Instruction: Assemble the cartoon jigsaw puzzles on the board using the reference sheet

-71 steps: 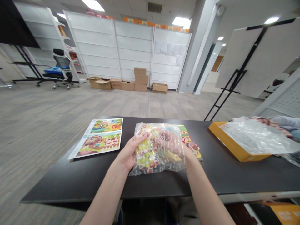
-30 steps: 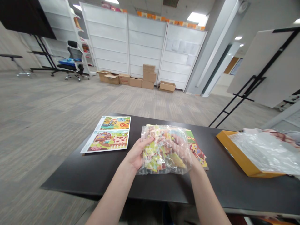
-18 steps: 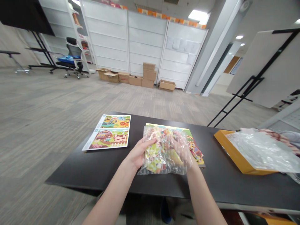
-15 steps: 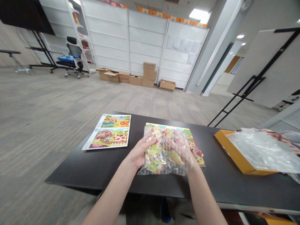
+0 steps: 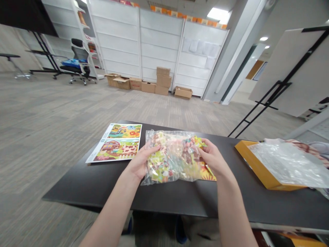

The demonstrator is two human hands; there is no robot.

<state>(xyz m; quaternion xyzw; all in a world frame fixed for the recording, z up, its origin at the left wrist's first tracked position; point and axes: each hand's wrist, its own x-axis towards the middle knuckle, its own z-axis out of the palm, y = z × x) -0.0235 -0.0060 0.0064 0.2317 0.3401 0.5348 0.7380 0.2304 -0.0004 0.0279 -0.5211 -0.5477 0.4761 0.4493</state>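
Note:
A clear plastic bag (image 5: 174, 161) of colourful jigsaw puzzle pieces is held up over the black table. My left hand (image 5: 141, 159) grips its left side, the thumb lying across the front. At the opposite side, my right hand (image 5: 212, 154) is closed on some puzzle pieces (image 5: 196, 142), green, yellow and brown, at the bag's edge. Whether all of these pieces are clear of the plastic I cannot tell. Partly hidden behind the bag and my right hand lies a printed puzzle board (image 5: 207, 174) with yellow and orange colours.
On the left of the black table (image 5: 102, 185) lies a picture sheet (image 5: 120, 145) with animal and farm scenes. An orange box lid or tray (image 5: 253, 168) with crumpled clear plastic (image 5: 285, 164) stands at the right. Cardboard boxes (image 5: 161, 82) and a chair (image 5: 79, 63) are farther back.
My right hand has come out from behind or inside the bag's plastic to its right edge, with puzzle pieces in its fingers. My left hand and the bag have shifted slightly left.

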